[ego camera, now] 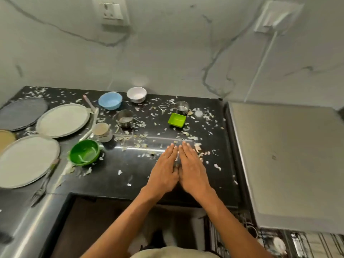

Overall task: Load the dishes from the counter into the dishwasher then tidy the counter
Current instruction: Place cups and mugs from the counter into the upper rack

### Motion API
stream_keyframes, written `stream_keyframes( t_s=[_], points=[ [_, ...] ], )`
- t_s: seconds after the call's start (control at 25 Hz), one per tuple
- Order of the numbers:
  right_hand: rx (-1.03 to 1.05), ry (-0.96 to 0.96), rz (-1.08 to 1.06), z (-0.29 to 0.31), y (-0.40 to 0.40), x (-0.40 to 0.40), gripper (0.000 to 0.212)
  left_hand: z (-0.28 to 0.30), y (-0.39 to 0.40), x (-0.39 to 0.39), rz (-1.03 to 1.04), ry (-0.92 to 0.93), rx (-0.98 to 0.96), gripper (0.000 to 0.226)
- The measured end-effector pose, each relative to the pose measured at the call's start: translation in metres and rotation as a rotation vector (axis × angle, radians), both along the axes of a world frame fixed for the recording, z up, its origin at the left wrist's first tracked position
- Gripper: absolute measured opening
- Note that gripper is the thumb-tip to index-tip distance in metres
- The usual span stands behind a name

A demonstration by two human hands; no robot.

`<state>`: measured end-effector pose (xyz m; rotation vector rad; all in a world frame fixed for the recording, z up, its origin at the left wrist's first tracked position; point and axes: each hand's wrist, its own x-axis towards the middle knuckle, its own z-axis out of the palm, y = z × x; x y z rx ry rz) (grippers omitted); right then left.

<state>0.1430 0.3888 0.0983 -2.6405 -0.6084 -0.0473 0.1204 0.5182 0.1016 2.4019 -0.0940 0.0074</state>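
Observation:
My left hand (164, 169) and my right hand (191, 168) lie flat side by side on the black counter (115, 175), fingers straight, holding nothing. Pale vegetable scraps (197, 146) are scattered around them. To the left stand grey plates (63, 120) (28, 161), a dark plate (20, 113), a green bowl (84, 152), a cup (102, 131), a blue bowl (110, 100), a white bowl (136, 94), two steel measuring cups (124, 118) (181, 107) and a green square dish (176, 120). A fork (43, 185) lies at the counter's front left.
A grey dishwasher top (288, 155) adjoins the counter on the right, with a wire rack (279, 243) pulled out below it. A marble wall with a socket (111, 11) rises behind. A yellowish plate (5, 138) shows at the left edge.

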Motion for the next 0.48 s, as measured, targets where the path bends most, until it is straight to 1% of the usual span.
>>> stream_keyframes(
  t_s=[0.12, 0.36, 0.48],
  points=[
    [-0.008, 0.016, 0.043, -0.003, 0.047, 0.012, 0.066, -0.004, 0.046, 0.005, 0.067, 0.01, 0.011, 0.067],
    [-0.011, 0.025, 0.284, -0.004, 0.137, 0.033, 0.069, -0.007, 0.126, 0.002, 0.309, 0.021, -0.007, 0.068],
    [0.018, 0.0, 0.379, -0.002, 0.175, 0.046, 0.071, -0.005, 0.156, 0.002, 0.421, 0.019, -0.011, 0.068]
  ],
)
